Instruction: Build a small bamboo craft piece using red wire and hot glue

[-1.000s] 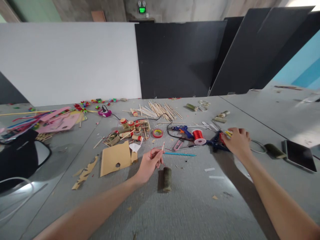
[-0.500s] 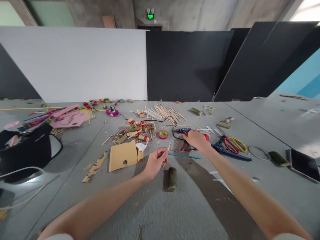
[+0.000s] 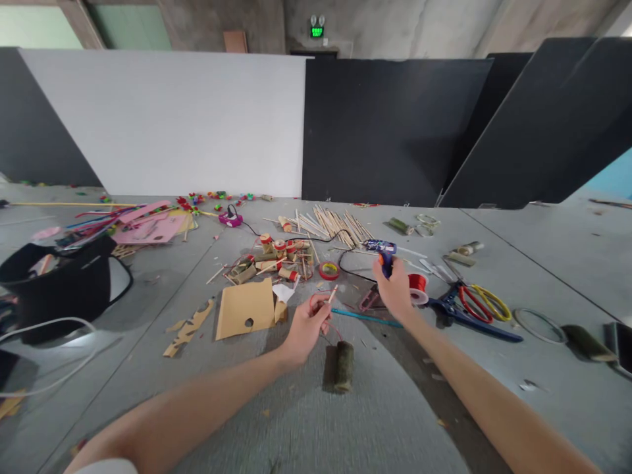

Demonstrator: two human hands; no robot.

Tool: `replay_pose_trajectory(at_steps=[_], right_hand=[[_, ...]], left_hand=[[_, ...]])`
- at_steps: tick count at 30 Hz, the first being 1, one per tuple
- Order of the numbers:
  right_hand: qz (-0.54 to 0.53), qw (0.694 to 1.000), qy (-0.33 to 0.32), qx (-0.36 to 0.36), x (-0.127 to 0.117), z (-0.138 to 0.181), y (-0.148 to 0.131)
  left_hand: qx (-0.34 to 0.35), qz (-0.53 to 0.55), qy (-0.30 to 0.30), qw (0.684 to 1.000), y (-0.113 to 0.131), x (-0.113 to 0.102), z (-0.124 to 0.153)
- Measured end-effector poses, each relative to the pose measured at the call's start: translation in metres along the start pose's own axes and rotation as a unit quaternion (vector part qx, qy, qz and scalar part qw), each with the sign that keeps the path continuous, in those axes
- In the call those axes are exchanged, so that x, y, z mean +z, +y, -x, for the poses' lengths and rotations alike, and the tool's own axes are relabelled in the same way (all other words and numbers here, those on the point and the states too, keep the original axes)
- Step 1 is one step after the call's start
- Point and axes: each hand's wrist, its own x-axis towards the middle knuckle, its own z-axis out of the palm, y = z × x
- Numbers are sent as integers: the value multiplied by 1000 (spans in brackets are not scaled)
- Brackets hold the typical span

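Note:
My left hand (image 3: 305, 329) is closed on a short pale wooden stick (image 3: 333, 294), with red thread trailing around the fingers. Just below it, a dark green bamboo tube (image 3: 344, 366) rests on the floor. The fingers of my right hand (image 3: 394, 288) wrap round the handle of a blue glue gun (image 3: 379, 246), whose black cord runs off to the left. Beside that hand sits a spool of red thread (image 3: 418, 288). A blue pencil-like stick (image 3: 368, 318) lies between my hands.
Cut cardboard (image 3: 245, 306) lies left of my left hand. Behind are red-wrapped bamboo pieces (image 3: 280, 247), a tape roll (image 3: 328, 270) and wooden sticks (image 3: 345, 224). Scissors (image 3: 476, 303) and pliers (image 3: 474, 319) are at right. A black bag (image 3: 64, 283) stands at left.
My right hand has lifted the glue gun, its handle and orange trigger now showing, and the red spool has come into view. The left hand keeps the stick. The camera view has shifted slightly.

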Motion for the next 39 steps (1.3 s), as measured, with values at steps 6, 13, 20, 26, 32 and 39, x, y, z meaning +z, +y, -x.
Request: replay_pose_trajectory(at_steps=[6,13,20,26,32,39], right_hand=[[-96,995,-32,-9,-2,25,-12],[-90,992,-83,-7,-2,25,-9],[-97,993,-67,5,3,28,-3],[-104,990,-95,-11,1,33,-6],[-153,982,-108,-9,-2,34,-10],[-142,985,-95,-14,-3,35,-11]], left_hand=[[-15,23,36,999,1,1,-1],[-64,-1,42,997,5,4,2],[-40,-5,46,998,2,4,2],[-33,20,30,999,-1,0,2],[-56,11,50,997,4,5,2],[-76,5,44,996,6,8,5]])
